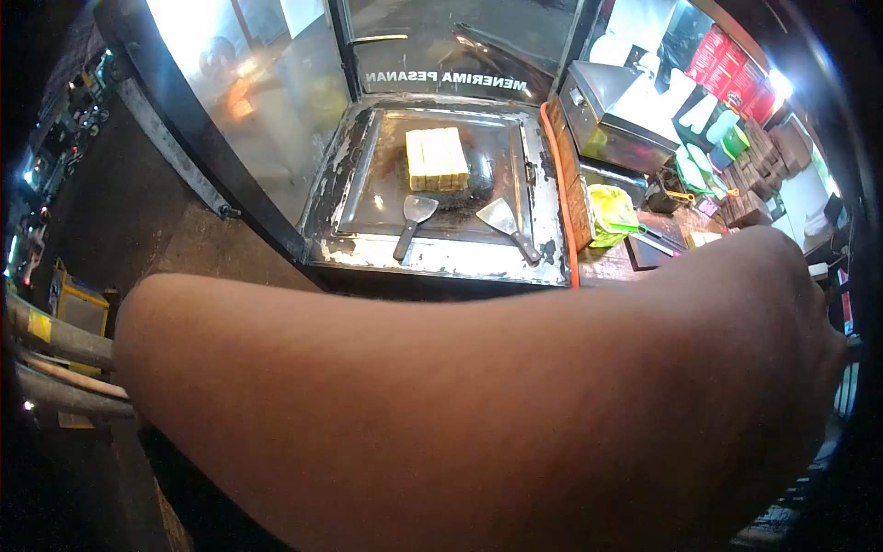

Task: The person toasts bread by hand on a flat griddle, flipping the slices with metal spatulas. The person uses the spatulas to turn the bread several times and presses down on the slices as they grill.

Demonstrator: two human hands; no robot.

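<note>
A bare forearm, seemingly my left, lies across the lower half of the view, very close up. Its bend is at the left, and what looks like my left hand (805, 294) is at the right rim, with its fingers hidden. No second hand shows. Beyond the arm is a flat metal griddle (368, 216) in a worn frame. On it sits a pale yellow block of bread-like pieces (437, 158), browned along the lower side. Two scrapers with dark handles lie in front of it: a left scraper (418, 212) and a right scraper (501, 219).
Glass panels (460, 46) enclose the griddle's back and left. An orange hose (561, 184) runs down its right side. Farther right are a metal box (616, 110), a yellow-green plastic bag (610, 213), a dark cup (664, 196) and stacked brown boxes (750, 170).
</note>
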